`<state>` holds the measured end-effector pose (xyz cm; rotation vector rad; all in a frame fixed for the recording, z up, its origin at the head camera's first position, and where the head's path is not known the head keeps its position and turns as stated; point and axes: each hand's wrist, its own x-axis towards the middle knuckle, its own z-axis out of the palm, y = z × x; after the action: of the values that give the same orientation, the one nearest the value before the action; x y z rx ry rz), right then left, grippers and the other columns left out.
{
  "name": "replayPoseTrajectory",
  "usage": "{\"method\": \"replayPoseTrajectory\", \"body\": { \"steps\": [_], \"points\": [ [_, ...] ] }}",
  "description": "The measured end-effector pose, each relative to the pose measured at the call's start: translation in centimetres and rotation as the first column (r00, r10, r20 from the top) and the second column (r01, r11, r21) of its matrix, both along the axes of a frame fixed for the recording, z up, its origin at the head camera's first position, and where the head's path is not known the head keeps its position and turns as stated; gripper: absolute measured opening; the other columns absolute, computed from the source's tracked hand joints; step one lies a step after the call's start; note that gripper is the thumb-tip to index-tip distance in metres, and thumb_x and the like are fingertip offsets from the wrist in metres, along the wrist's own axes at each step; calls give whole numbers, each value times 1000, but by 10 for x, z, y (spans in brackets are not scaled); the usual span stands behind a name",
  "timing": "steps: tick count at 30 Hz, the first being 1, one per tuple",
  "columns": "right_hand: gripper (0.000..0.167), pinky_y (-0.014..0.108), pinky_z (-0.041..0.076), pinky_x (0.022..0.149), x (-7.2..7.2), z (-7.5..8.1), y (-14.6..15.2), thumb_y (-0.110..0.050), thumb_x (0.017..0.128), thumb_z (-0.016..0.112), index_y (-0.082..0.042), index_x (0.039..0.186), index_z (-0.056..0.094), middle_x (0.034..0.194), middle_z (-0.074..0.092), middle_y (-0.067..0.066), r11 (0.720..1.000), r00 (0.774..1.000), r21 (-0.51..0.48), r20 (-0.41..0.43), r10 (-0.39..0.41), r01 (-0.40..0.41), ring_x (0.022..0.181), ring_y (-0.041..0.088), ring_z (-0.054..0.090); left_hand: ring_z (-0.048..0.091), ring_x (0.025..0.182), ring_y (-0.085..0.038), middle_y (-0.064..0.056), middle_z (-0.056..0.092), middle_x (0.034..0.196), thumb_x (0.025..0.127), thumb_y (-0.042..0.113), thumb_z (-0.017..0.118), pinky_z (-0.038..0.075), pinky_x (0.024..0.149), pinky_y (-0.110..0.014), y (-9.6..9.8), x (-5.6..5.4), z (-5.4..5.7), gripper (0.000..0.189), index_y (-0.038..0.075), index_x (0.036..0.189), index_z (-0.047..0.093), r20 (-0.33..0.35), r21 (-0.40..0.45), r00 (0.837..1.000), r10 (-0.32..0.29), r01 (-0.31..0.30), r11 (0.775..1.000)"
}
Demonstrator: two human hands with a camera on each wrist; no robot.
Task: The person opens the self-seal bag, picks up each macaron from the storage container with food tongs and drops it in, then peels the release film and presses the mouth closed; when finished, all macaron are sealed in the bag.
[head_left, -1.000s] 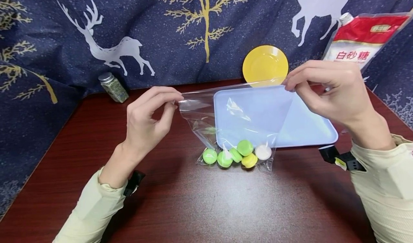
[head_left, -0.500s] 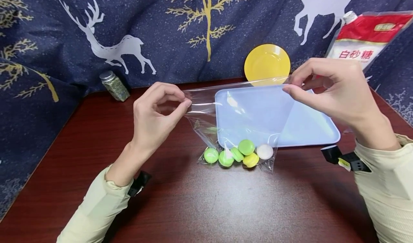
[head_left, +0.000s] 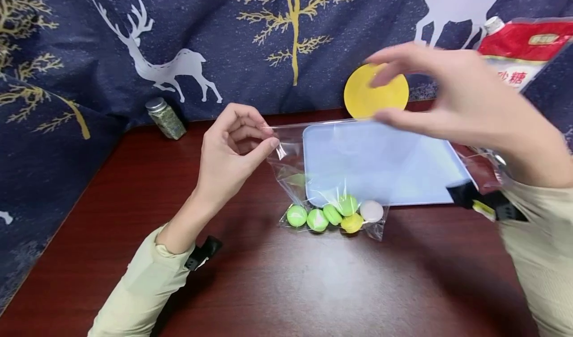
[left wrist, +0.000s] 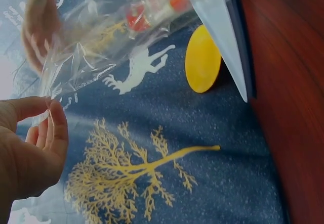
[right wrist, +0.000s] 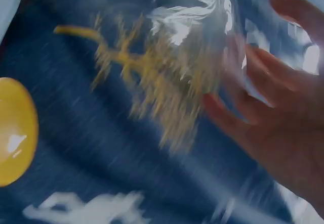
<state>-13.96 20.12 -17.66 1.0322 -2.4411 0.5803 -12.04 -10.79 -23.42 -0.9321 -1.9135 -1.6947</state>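
A clear plastic bag (head_left: 288, 173) hangs over the table, with several macarons (head_left: 318, 220) in green, yellow and white lying along its bottom. My left hand (head_left: 235, 145) pinches the bag's upper left corner between thumb and fingers, a grip that shows in the left wrist view too. My right hand (head_left: 465, 96), blurred by motion, is up at the right above the tray, its thumb and fingers spread apart with nothing between them. In the right wrist view the film of the bag (right wrist: 195, 11) overlaps the fingertips (right wrist: 212, 102) of that hand.
Behind the bag lies a light blue tray (head_left: 416, 178). A yellow plate (head_left: 358, 98) leans at the back against a dark blue patterned cloth (head_left: 250, 78). At back left a glass jar of dried herbs (head_left: 166, 121) is tilted; a red and white sugar pouch (head_left: 521, 43) stands at right.
My right hand has let go of the bag's upper right side, opened and moved up. My left hand has come slightly right, still pinching its corner.
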Motion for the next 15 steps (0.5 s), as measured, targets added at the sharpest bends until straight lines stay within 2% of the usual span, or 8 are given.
{"method": "replayPoseTrajectory", "body": {
  "steps": [1, 3, 4, 5, 6, 7, 10, 15],
  "points": [
    [66, 25, 43, 83, -5, 4, -14, -38, 76, 75, -33, 135, 46, 105, 63, -15, 997, 999, 66, 14, 41, -42, 86, 2, 58, 63, 74, -23, -13, 62, 84, 74, -16, 68, 53, 64, -31, 1, 0, 0, 30, -10, 98, 51, 8, 8, 1000, -2, 2, 1000],
    [57, 27, 43, 77, -13, 11, -46, -51, 80, 66, -29, 130, 52, 101, 63, -18, 974, 988, 172, 76, 134, -145, 79, -2, 59, 62, 73, -23, -13, 62, 84, 74, -16, 68, 53, 64, -31, 4, 1, 1, 32, -8, 99, 51, 31, 25, 999, -10, 9, 1000],
    [49, 28, 44, 75, -12, 14, -64, -49, 83, 63, -25, 125, 56, 97, 64, -17, 963, 977, 193, 143, 160, -186, 76, -3, 59, 62, 73, -23, -13, 62, 83, 74, -16, 68, 53, 65, -31, 5, 2, 1, 32, -7, 100, 51, 48, 35, 999, -16, 14, 999],
    [43, 28, 45, 77, -14, 17, -78, -46, 85, 62, -19, 119, 59, 92, 66, -15, 952, 959, 200, 210, 188, -231, 80, -2, 60, 62, 74, -23, -13, 62, 83, 75, -15, 68, 53, 65, -31, 7, 2, 2, 32, -6, 101, 51, 67, 44, 997, -24, 21, 999],
    [35, 29, 46, 76, -12, 20, -91, -40, 86, 64, -15, 110, 63, 86, 66, -14, 948, 938, 183, 284, 201, -259, 82, 1, 62, 62, 74, -22, -13, 62, 83, 75, -14, 68, 53, 66, -31, 8, 1, 2, 32, -5, 101, 52, 88, 55, 996, -31, 26, 998],
    [28, 27, 46, 74, -12, 21, -100, -34, 86, 66, -11, 103, 64, 83, 67, -12, 943, 920, 187, 333, 204, -277, 78, 1, 62, 62, 74, -22, -13, 62, 84, 76, -14, 67, 52, 66, -31, 10, 1, 2, 31, -5, 101, 52, 110, 67, 993, -43, 36, 997],
    [10, 26, 46, 69, -11, 24, -115, -14, 83, 68, -10, 92, 65, 77, 68, -8, 951, 871, 167, 466, 156, -259, 71, 4, 61, 61, 72, -20, -12, 62, 83, 80, -11, 63, 52, 66, -30, 13, -2, 2, 24, -2, 100, 55, 184, 95, 981, -58, 41, 995],
    [11, 27, 43, 61, -11, 19, -116, -9, 81, 70, -6, 89, 63, 73, 68, -2, 975, 820, 97, 561, 111, -199, 65, 11, 56, 60, 69, -18, -10, 63, 79, 82, -4, 64, 48, 61, -24, 15, -7, 1, 17, -1, 97, 57, 236, 56, 971, -44, 31, 998]
  ]
}}
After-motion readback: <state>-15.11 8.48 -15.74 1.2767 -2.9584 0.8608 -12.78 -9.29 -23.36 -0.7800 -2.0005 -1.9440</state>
